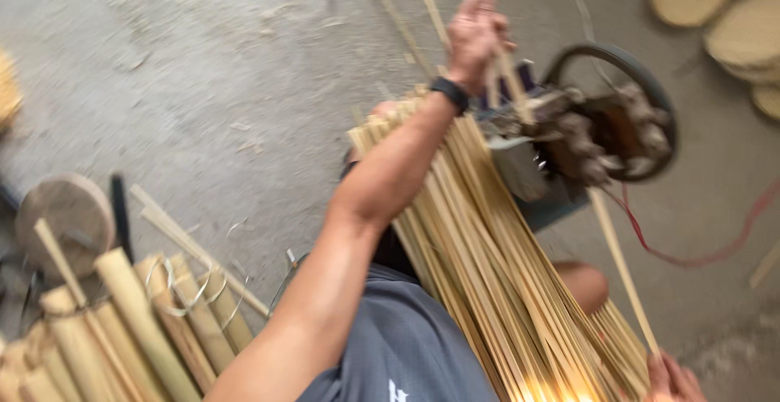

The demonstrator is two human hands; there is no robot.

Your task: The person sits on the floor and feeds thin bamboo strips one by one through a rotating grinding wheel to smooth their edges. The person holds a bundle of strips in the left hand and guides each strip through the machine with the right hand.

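On the person's lap lies a thick bundle of bamboo strips (487, 272), pale yellow, long, thin and flat, laid side by side and running from the lower right corner up toward the middle of the view. Above this bundle the left hand (475, 32), with a dark band on the wrist, has its grip clenched around one bamboo strip (512, 85), which goes down slanting into a small machine (569, 138). The machine is dark and rusty brown, with a black round guard (642, 85) behind it and a red cable (699, 247) lying on the floor beside it. Another single strip (621, 268) comes out from below the machine toward the right hand (670, 378) at the bottom edge; the picture is blurred there, so I cannot tell if this grip is closed on it. At the lower left stand thick round bamboo pieces (130, 321), tied with wire, next to a round wooden block (69, 211). In the upper right corner lie flat round woven mats (731, 12) on the grey concrete floor (203, 69).
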